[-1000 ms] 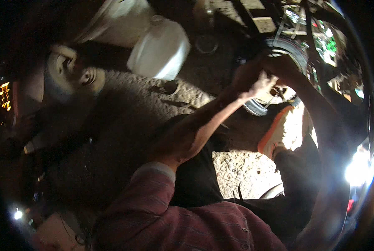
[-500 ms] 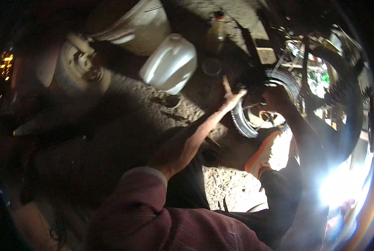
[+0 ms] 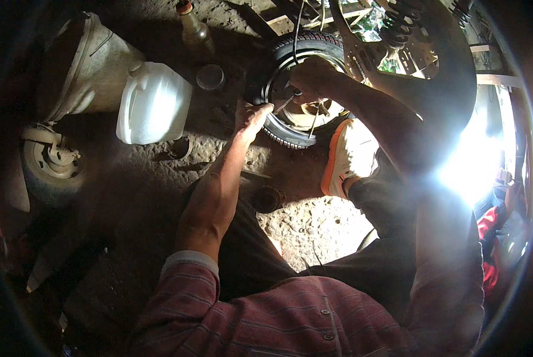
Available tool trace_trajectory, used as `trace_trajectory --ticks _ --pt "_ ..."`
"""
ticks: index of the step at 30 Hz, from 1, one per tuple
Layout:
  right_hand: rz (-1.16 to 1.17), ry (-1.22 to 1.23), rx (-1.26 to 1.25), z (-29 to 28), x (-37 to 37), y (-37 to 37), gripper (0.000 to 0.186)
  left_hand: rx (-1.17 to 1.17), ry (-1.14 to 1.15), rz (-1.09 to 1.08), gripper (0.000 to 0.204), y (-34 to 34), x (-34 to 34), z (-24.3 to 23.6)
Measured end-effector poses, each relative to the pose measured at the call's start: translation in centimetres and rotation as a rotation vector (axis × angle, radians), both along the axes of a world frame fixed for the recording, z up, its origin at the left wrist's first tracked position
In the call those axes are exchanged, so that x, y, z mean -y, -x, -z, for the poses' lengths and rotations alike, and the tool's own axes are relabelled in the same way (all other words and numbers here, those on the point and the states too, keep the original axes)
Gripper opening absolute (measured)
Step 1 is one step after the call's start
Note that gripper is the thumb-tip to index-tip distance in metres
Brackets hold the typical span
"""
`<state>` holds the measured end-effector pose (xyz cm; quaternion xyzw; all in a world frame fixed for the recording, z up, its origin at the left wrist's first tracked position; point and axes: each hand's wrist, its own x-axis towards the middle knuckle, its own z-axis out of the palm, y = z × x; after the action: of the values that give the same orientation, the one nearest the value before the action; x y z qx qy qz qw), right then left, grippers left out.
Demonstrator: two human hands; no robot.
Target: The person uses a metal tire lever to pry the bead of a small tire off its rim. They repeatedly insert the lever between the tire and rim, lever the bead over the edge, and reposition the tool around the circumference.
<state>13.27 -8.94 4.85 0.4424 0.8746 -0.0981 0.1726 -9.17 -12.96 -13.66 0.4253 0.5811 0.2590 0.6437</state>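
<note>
A wheel with a black knobbly tire point(image 3: 284, 138) and a pale hub point(image 3: 302, 117) stands at the upper middle, beside my shoe. My left hand point(image 3: 253, 121) closes on the tire's left edge, thumb over the rim side. Inside the rim, my right hand point(image 3: 314, 78) is curled into a fist near the hub. Just below that fist shows a slim metal rod point(image 3: 285, 103); whether it is held or part of the wheel I cannot tell. A thin dark hose or cable point(image 3: 297, 37) comes down from above toward the fist, which hides its end.
Left of the wheel are a white plastic jug point(image 3: 155, 107), a large pale bucket point(image 3: 100, 68), a bottle with a red cap point(image 3: 196, 33) and a small round container point(image 3: 210, 77). A small wheel point(image 3: 52, 163) lies far left. A large dark tire point(image 3: 457, 89) arches at right, by glaring light.
The view has swung, so everything sits further left in it. My left hand, earlier with fingers spread by the tire, now grips its edge. My right hand stays within the wheel.
</note>
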Motion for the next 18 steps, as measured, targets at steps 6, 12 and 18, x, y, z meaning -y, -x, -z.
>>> trace_trajectory --ticks 6,12,18 --pt "-0.046 -0.035 -0.061 -0.5 0.3 0.0 0.041 0.087 -0.033 -0.042 0.062 0.0 0.2 -1.9" --pt "-0.053 -0.005 -0.041 0.6 -0.5 -0.7 0.044 0.048 0.005 0.024 0.055 0.1 -0.1 -4.6" --pt "-0.049 -0.069 -0.115 0.8 -0.5 -1.0 0.049 -0.106 0.045 0.115 0.072 0.3 -0.7 -4.9"
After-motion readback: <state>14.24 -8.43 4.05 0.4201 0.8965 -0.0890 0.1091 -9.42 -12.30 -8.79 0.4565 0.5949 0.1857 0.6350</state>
